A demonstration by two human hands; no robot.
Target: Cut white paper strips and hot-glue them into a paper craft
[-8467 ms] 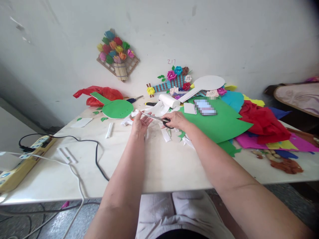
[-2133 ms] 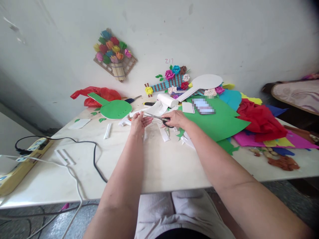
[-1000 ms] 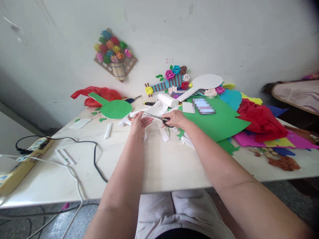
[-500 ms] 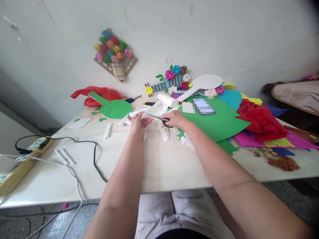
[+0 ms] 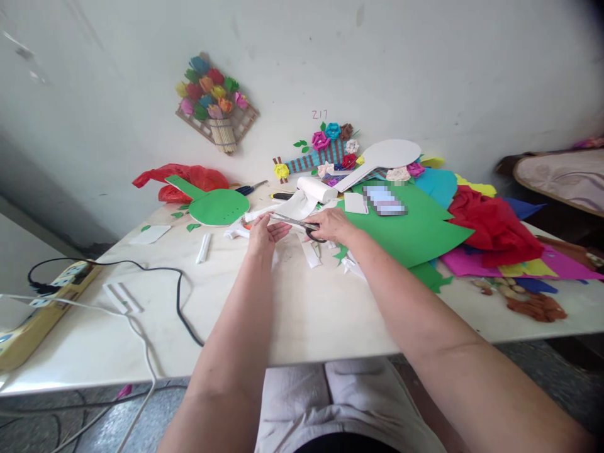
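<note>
My right hand [image 5: 334,225] is closed round the black handles of a pair of scissors [image 5: 295,221], whose blades point left. The blade tips reach my left hand [image 5: 265,234], where a piece of white paper [image 5: 257,215] is pinched near the thumb and the other fingers stretch to the right. How far the blades lie on the paper is too small to tell. Just behind both hands rests a roll of white crepe paper [image 5: 318,189], partly unrolled. White paper scraps [image 5: 310,253] lie on the table between and below the hands.
A green banjo-shaped cutout [image 5: 219,206] lies to the left, beside red crinkled material [image 5: 193,179]. Green sheets [image 5: 415,236] with a phone [image 5: 384,201] on top lie to the right. A power strip [image 5: 47,308] and cables occupy the left edge. Paper-flower crafts stand by the wall.
Hardly anything differs. Both hands, the scissors and the white paper stay in nearly the same place; the whole view shifts very slightly.
</note>
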